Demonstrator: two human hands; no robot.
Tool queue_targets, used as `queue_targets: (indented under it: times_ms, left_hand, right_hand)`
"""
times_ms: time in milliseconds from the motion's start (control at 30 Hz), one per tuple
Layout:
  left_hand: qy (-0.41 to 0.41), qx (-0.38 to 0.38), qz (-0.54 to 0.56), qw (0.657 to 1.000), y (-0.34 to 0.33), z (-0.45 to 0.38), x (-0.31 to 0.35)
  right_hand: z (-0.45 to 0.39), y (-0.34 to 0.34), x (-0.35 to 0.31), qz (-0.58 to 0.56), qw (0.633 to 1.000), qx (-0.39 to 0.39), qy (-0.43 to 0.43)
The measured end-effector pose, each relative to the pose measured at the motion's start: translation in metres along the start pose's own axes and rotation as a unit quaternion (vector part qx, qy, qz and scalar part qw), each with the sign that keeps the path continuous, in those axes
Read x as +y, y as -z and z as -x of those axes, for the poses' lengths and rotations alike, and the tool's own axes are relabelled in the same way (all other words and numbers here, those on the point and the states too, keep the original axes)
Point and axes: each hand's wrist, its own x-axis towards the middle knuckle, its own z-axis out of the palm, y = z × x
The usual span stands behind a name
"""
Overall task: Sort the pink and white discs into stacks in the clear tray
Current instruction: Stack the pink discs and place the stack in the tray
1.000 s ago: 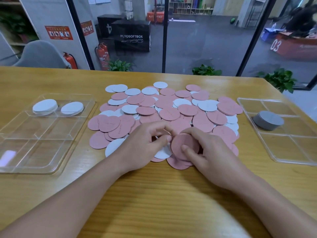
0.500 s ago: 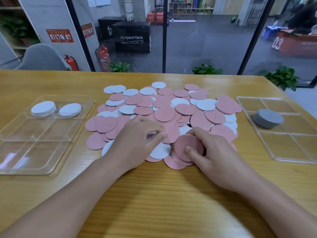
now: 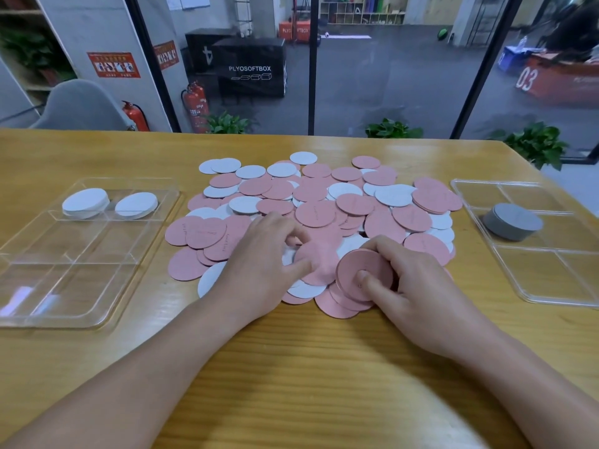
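**A:** Discs everywhere lol. We've got one big loose pile of pink and white discs (image 3: 324, 202) in the middle of the wooden table (image 3: 291, 367), overlapping all over the place.

**B:** Yep. Our right hand (image 3: 418, 286) is gripping a small stack of pink discs (image 3: 353, 270) at the near edge of the pile, thumb pressed on the top face, fingers curled round the far rim. The stack sits tilted towards us.

**A:** And our left hand (image 3: 259, 264) is curled over a single pink disc (image 3: 319, 260) right beside that stack, thumb on its near edge. We'd call that a pinch, though the fingertips are a bit blurry.

**B:** Trays: the clear tray on the left (image 3: 64, 286) has two short white stacks (image 3: 86, 202) side by side in its far compartments. Nothing pink in there yet.

**A:** The clear tray on the right (image 3: 551, 277) holds one grey stack (image 3: 512, 222), near its left side. Both trays sit well apart from our hands.
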Motion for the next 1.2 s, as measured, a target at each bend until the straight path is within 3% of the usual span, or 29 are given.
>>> queue_targets:
  times_ms: [300, 633, 833, 1033, 1100, 1200]
  left_hand:
    - [0.038, -0.018, 0.304, 0.952, 0.019, -0.004, 0.009]
    - [0.035, -0.062, 0.268, 0.961, 0.013, 0.000, 0.006]
    - [-0.005, -0.087, 0.303, 0.949, 0.007, 0.002, 0.009]
    - [-0.020, -0.099, 0.313, 0.944, 0.002, 0.004, 0.011]
    - [-0.027, -0.059, 0.249, 0.966, 0.001, 0.004, 0.007]
    - [-0.057, -0.001, 0.054, 0.997, 0.002, 0.001, -0.003]
  right_hand:
    - [0.000, 0.012, 0.000, -0.082, 0.996, -0.018, 0.018]
    - [-0.001, 0.010, 0.007, -0.081, 0.997, 0.003, 0.019]
    - [0.000, 0.003, 0.006, -0.033, 0.999, 0.019, 0.038]
    - [0.001, -0.003, 0.002, 0.045, 0.998, -0.012, 0.036]
    - [0.001, -0.003, 0.003, 0.049, 0.998, -0.011, 0.037]
    - [0.001, -0.003, 0.002, 0.050, 0.998, -0.015, 0.041]
